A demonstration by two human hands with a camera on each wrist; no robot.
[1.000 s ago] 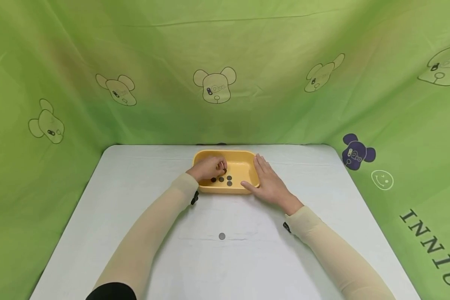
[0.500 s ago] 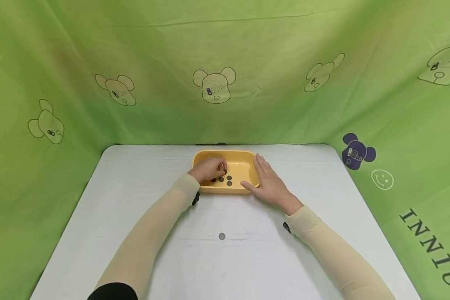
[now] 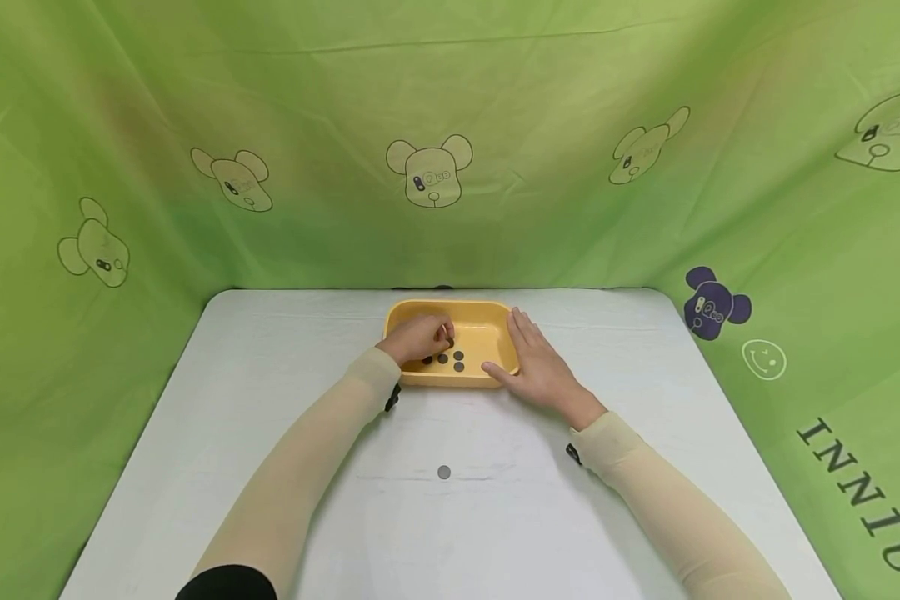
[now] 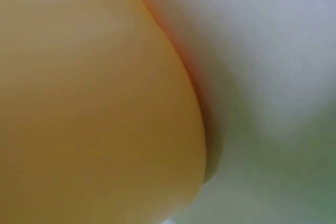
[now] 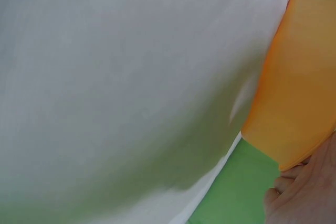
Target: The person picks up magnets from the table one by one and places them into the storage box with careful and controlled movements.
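Coins [image 3: 451, 360] inside yellow tray [image 3: 487, 318], far middle of counter [image 3: 270, 433]; one more coin [image 3: 443, 472] alone, nearer than tray. Left hand [image 3: 417, 337] curled among tray's coins, pinch unconfirmed. Right hand [image 3: 540, 362] flat, steadying tray's right wall. Likely mid-pick; next needs clean lift clear of rim.

Left hand [image 3: 418, 337] fingertips' contents too small to tell
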